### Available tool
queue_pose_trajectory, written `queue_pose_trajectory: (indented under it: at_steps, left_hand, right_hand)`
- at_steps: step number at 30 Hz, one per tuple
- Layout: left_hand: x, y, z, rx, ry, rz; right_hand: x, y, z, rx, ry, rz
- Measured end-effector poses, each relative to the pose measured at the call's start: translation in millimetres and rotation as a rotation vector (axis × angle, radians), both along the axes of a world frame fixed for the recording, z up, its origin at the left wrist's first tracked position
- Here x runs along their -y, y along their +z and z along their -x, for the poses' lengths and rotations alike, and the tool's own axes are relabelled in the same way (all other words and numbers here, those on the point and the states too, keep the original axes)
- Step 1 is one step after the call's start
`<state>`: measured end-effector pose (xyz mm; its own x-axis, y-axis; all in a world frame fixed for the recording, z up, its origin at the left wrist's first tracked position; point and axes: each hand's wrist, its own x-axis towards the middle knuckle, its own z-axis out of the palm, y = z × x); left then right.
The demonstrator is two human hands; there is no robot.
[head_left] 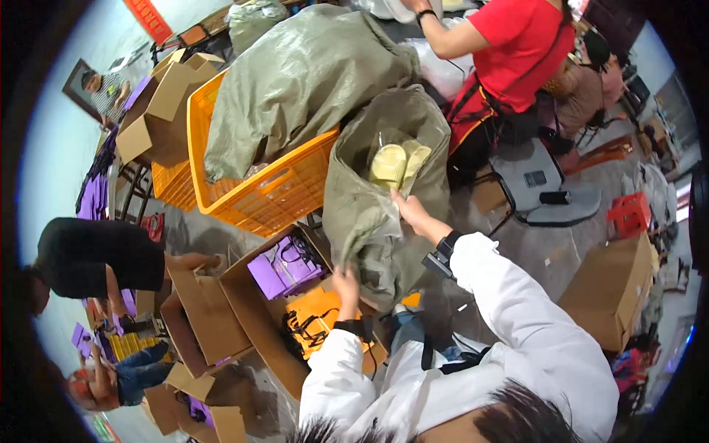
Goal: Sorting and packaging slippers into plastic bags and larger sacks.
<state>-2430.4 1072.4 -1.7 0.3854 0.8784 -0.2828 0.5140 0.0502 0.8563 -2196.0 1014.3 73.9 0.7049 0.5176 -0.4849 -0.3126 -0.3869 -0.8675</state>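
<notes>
A grey-green woven sack [347, 184] stands wide open in front of me. Inside its mouth lie pale yellow round pieces [388, 164], partly wrapped in clear plastic [389, 224]. My right hand [410, 212] reaches to the sack's mouth, its fingers closed on the clear plastic beside the yellow pieces. Lower down, my left hand [345, 289] is closed on the near left side of the sack, slightly blurred. The contents deeper in the sack are hidden.
Left of the sack, an orange crate [258, 203] carries a large full sack [310, 74]. A cardboard box [258, 332] holds purple bags [284, 266] and orange bags [314, 317]. A person in red [517, 52] stands beyond; a grey chair [543, 181] is at right.
</notes>
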Motion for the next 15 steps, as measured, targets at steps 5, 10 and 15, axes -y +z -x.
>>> queue_pose_trajectory:
  at_steps: [5,10,15]
  left_hand:
    - [-45.9,-45.1,68.7,0.289,0.507,-0.139]
    - [-38.8,-15.1,79.8,0.387,0.601,0.063]
    - [-34.2,-24.4,79.7,0.47,0.536,0.139]
  right_hand:
    - [48.8,-30.6,-27.5,0.23,-0.132,0.063]
    - [118.0,11.0,-23.0,0.055,-0.161,0.061]
    - [113.8,44.3,1.9,0.143,-0.015,-0.093]
